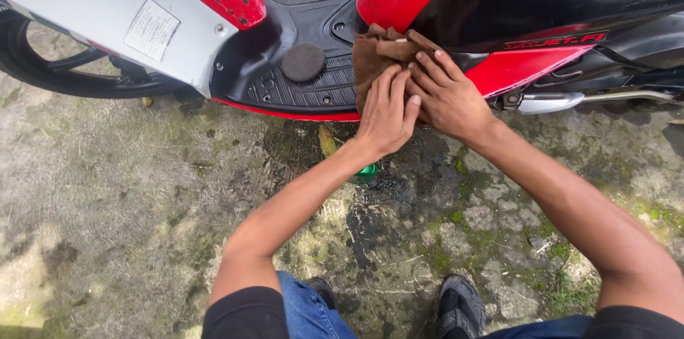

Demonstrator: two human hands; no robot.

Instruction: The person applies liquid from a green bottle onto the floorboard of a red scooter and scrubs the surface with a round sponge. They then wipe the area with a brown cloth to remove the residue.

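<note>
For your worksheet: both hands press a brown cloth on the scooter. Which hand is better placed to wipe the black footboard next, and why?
Probably the left hand. It lies on the cloth on the side nearer the footboard; the right hand sits toward the red side panel, farther away.

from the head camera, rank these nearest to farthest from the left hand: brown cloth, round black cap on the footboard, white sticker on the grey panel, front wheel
1. brown cloth: under the left hand, touching it.
2. round black cap: on the footboard, to the hand's left.
3. white sticker: on the grey panel, farther left.
4. front wheel: far left, behind the panel.
</note>
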